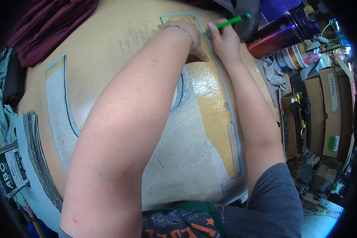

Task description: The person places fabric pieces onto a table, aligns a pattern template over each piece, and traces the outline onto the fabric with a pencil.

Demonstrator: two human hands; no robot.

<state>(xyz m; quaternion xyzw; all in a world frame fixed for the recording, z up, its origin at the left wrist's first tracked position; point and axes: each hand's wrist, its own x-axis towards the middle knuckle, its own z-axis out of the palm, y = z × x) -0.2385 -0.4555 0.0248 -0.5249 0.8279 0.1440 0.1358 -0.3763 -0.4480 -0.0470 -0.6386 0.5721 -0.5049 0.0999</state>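
Note:
My left hand point(192, 37) lies spread on the upper end of a large flat pattern piece point(216, 115), pressing its yellowish, glossy surface. Blue edging runs round this piece, and a curved cutout shows partly behind my left forearm. Just right of that hand, my right hand point(225, 41) grips a slim green pen point(234, 22) at the piece's blue edge. The pen slants up to the right, and its tip is hidden by my fingers. Another arm of the pattern piece point(56, 95) reaches up on the left.
A wooden-toned table point(95, 47) lies underneath. Maroon fabric point(53, 31) is bunched at the upper left, above stacked sheets point(35, 146). At the right are a purple-orange tumbler point(271, 37), a white tub point(291, 57), a grey rag point(274, 73) and cardboard boxes point(327, 115).

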